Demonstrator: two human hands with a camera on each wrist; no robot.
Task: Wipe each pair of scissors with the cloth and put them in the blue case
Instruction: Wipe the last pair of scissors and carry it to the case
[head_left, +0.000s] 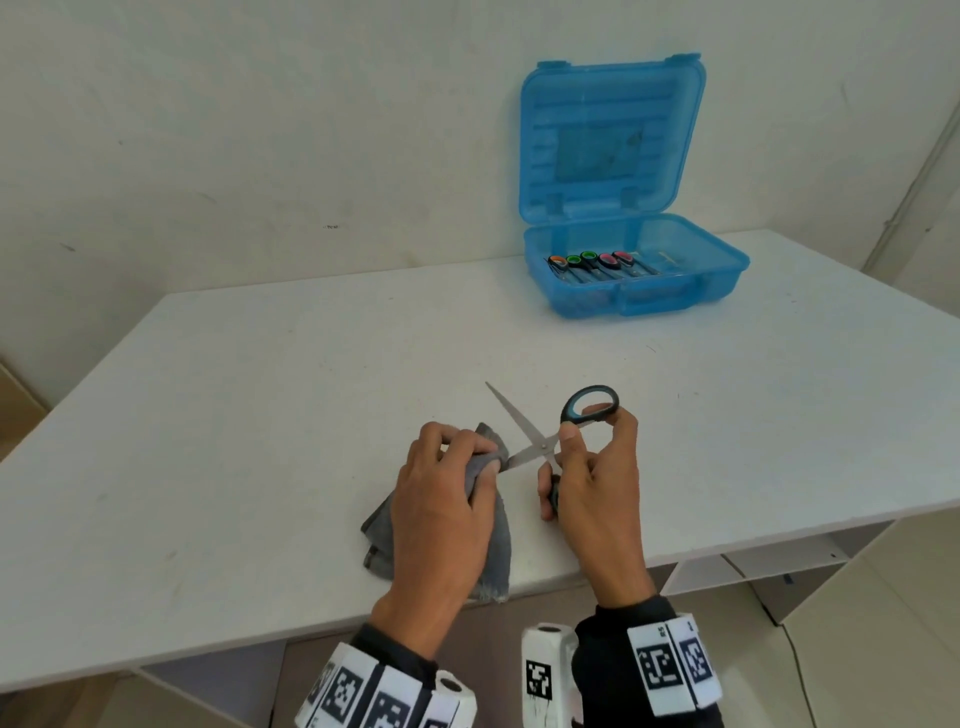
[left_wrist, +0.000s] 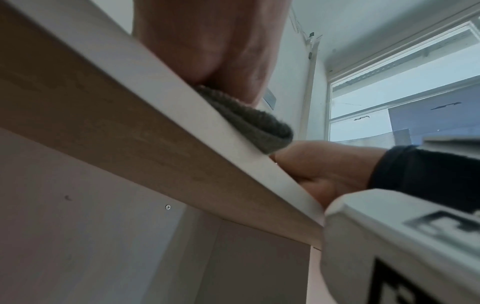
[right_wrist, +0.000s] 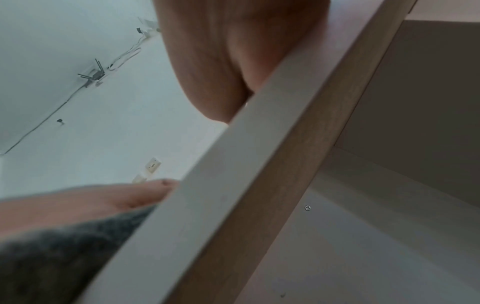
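Observation:
Black-handled scissors (head_left: 540, 441) with blue-lined loops are spread open near the table's front edge. My right hand (head_left: 587, 467) grips both handles, thumb and forefinger on the upper loop (head_left: 591, 404). My left hand (head_left: 452, 478) holds a grey cloth (head_left: 498, 545) and pinches it round the lower blade, whose tip is hidden in the fold. The other blade points up and away to the left. The blue case (head_left: 639, 280) stands open at the back right, with several scissors with coloured handles (head_left: 589, 262) lying inside. In the left wrist view the cloth (left_wrist: 259, 125) bulges over the table edge.
The white table (head_left: 311, 389) runs wide to the left and toward the back. The case lid (head_left: 610, 135) leans upright against the wall. Open shelving sits under the table at the right (head_left: 779, 566). Both wrist views mostly show the table's front edge from below.

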